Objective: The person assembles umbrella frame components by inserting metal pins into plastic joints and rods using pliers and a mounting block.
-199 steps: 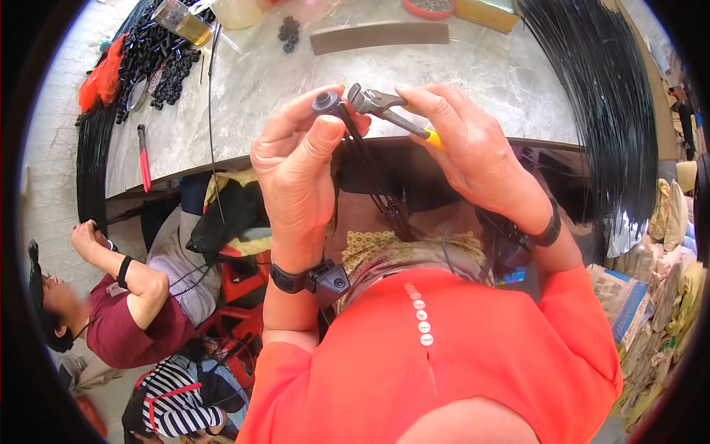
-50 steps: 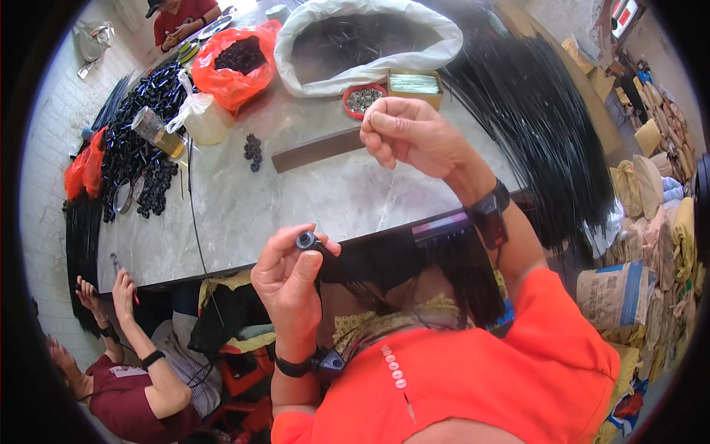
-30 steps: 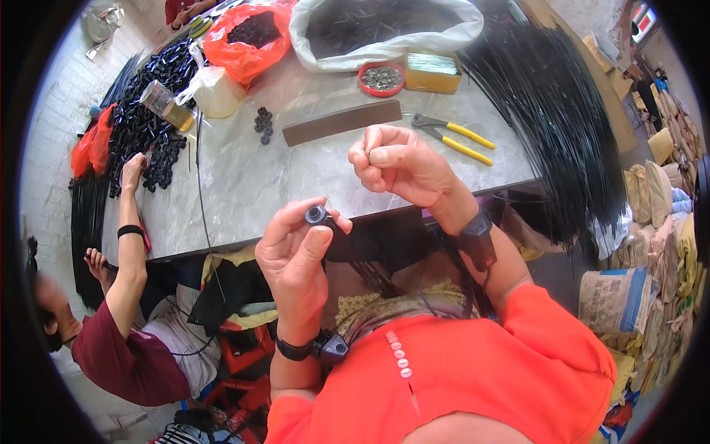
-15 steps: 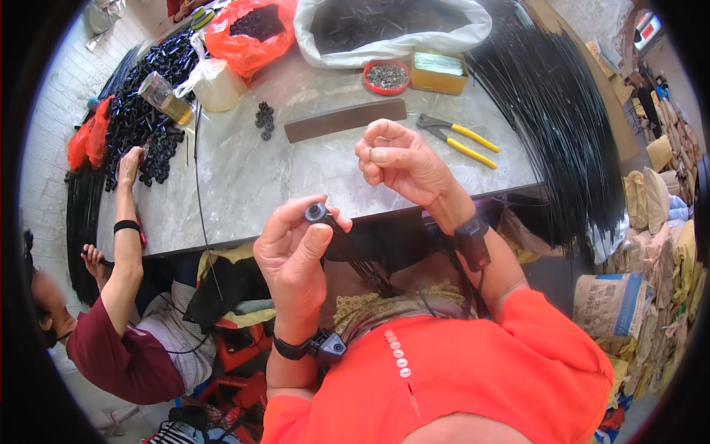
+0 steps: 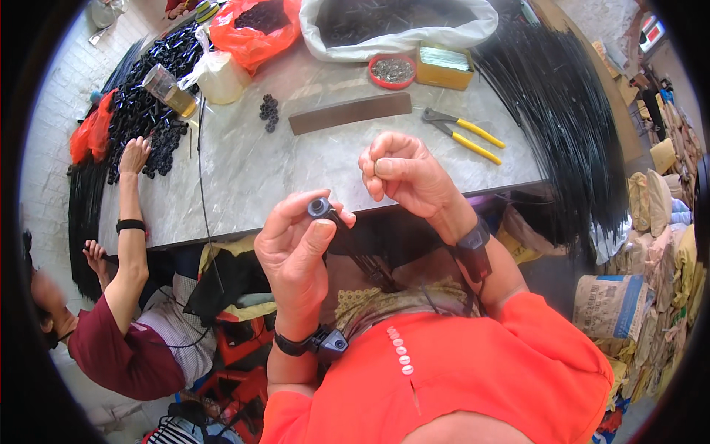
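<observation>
1. We have our left hand (image 5: 296, 248) raised just in front of the counter (image 5: 244, 170), at its near edge. Its grip is closed, thumb and fingers pinching a black round-ended piece (image 5: 319, 208), whose ringed end faces up.
2. Below that piece we see dark strands (image 5: 370, 266) running toward the lap; we cannot tell whether they join it.
3. We hold our right hand (image 5: 409, 174) farther off and to the right, above the counter's near part and well apart from the piece. Thumb and forefinger meet in a pinch; we cannot tell whether anything tiny sits between them.
4. Beyond the right hand, to the right, we see pliers (image 5: 473, 139) lying with yellow handles spread and pointing right.
5. Left of the pliers lies a long brown bar (image 5: 350, 113); farther left, we find a small cluster of black parts (image 5: 268, 112).
6. On the far side we see a red dish (image 5: 392, 86) of small metal pieces just beside a yellow box (image 5: 444, 76), with a white sack (image 5: 403, 55) behind.
7. Long black rods (image 5: 562, 126) cover the counter's right side.
8. At far left, we see a co-worker's hand (image 5: 134, 155) at a heap of black fittings (image 5: 151, 122).
</observation>
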{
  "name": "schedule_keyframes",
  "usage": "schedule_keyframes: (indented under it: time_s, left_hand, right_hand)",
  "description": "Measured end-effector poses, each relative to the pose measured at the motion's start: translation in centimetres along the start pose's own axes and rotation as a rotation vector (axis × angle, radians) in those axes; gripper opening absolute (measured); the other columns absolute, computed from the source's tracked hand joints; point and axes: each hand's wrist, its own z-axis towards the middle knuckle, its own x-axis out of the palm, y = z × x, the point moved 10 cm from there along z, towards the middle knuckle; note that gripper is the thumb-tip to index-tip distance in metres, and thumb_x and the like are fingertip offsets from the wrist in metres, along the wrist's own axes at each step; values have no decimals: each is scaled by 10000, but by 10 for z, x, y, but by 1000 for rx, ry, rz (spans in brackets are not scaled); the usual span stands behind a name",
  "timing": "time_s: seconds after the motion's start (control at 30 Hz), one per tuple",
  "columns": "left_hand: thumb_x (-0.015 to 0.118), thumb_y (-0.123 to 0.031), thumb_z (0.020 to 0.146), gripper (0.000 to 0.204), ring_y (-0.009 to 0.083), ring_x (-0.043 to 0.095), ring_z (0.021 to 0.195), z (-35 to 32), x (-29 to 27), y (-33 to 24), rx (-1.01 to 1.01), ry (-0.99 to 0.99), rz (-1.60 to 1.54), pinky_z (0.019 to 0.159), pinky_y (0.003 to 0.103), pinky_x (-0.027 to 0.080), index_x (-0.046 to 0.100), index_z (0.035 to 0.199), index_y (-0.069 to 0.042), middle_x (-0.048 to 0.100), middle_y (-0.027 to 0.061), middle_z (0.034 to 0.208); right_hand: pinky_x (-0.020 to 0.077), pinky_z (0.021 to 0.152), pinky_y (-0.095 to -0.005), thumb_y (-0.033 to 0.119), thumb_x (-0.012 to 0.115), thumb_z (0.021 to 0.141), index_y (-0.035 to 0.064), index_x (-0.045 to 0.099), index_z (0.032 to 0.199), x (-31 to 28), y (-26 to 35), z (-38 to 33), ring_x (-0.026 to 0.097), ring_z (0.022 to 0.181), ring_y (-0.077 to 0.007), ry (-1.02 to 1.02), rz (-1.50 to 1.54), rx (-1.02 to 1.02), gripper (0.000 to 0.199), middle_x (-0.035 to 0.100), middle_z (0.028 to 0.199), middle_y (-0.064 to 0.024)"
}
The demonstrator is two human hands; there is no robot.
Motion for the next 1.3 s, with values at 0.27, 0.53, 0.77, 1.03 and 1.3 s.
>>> schedule_keyframes:
  time_s: [0.27,0.53,0.77,1.03,1.3]
  left_hand:
    - [726,-145,935,372,242,681,886,-2,-1,-4,33,8,88,836,362,548,611,1236,42,695,169,1001]
    - [737,-55,907,318,180,635,1018,-5,1,-9,70,22,24,919,313,508,650,1202,26,665,116,1143]
    - [733,10,888,304,155,631,1011,-5,3,-13,86,14,-1,920,288,492,662,1181,50,661,99,1113]
    - [733,48,873,311,149,632,1024,-6,-2,-12,87,-12,-10,931,276,485,663,1176,61,660,90,1104]
    - [734,59,867,318,150,630,1026,-5,-2,-12,74,-19,-11,940,284,486,662,1176,62,656,88,1098]
  right_hand:
    - [565,709,-256,25,704,932,-34,670,1004,41,-2,-17,685,821,-141,-18,-314,-82,100,675,997,-112]
    - [518,793,-235,60,672,973,-11,678,1020,69,1,-30,616,936,-89,-65,-574,-343,85,604,1146,-78]
    - [494,798,-224,72,647,989,0,674,1035,71,-3,-31,586,919,-66,-96,-585,-344,90,597,1147,-63]
    - [484,770,-219,85,664,977,21,682,1018,74,-1,-31,577,897,-59,-111,-693,-361,78,609,1122,-53]
    - [476,751,-216,93,669,977,25,673,999,73,-1,-30,569,884,-54,-122,-697,-362,72,612,1102,-48]
